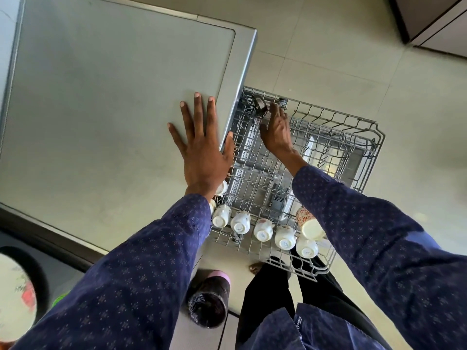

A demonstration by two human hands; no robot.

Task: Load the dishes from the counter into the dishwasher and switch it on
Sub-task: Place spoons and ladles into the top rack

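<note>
Dishes left to load show only as a white plate [14, 289] cut off at the far left edge, blurred, so I cannot read its pattern or say what it rests on; it looks ceramic, breakable and slick, best taken by the rim. My left hand [199, 150] lies flat with fingers spread on the dishwasher top [113, 102], holding nothing. Below it a dark tumbler [209, 300] lies tipped, what it lies on unclear. In the pulled-out wire rack [353, 157], white cups [262, 229] sit upside down along the near row, light but chippable. My right hand [276, 130] reaches to the rack's far corner by a dark object [259, 106]; whether the fingers grip it I cannot tell.
</note>
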